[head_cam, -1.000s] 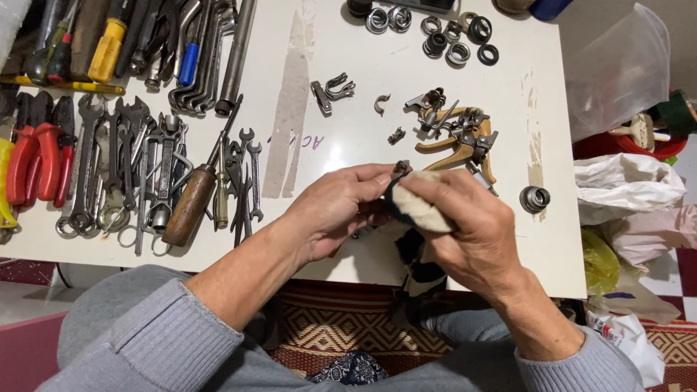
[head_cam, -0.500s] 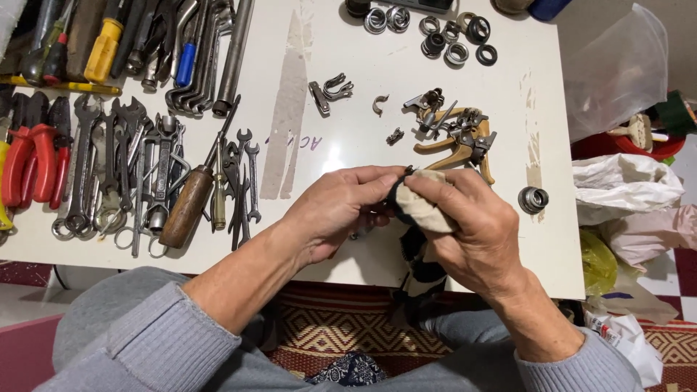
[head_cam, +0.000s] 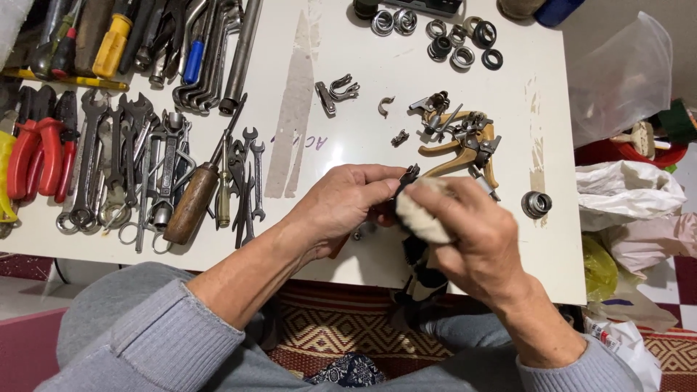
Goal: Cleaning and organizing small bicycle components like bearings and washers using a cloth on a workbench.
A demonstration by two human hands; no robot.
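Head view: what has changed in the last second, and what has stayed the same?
Very little. The right hand keeps the pale cloth pressed on the small dark metal part, shifting only slightly. The left hand still pinches that part. Nothing was picked up or let go. The wooden-handled screwdriver and the wrenches on the table have not moved.
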